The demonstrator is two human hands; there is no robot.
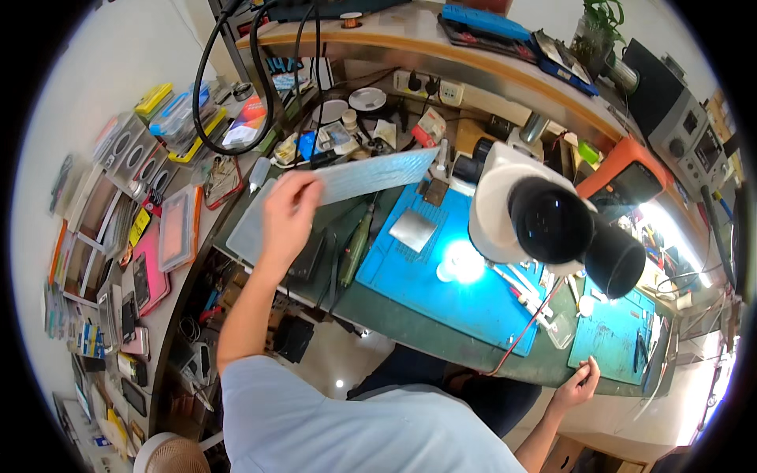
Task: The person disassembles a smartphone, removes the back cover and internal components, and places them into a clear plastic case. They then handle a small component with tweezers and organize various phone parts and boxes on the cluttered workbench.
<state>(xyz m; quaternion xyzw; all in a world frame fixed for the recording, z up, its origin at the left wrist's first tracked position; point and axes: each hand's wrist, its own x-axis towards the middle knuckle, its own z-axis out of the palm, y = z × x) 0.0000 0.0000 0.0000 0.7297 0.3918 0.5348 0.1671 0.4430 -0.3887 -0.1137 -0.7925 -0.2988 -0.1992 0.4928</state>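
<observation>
My left hand (290,213) is closed at the left end of a long, flat, pale-blue translucent plastic panel (374,175). The panel is held above the desk, tilted, its far end reaching toward the microscope. Under and beside that hand lies a cloudy plastic tray or sheet (251,225); whether it joins the panel cannot be seen. A green pen-like tool (357,248) lies just right of the hand. At the front right desk edge, my right hand (582,380) rests with its fingers curled in, and no object shows in it.
A white microscope (505,205) with black eyepieces stands over a lit blue mat (418,272) bearing a silver square plate (412,229). A second blue mat (607,339) holds tweezers. A red cable (527,335) crosses the front edge. Black cables (206,79) hang above the desk.
</observation>
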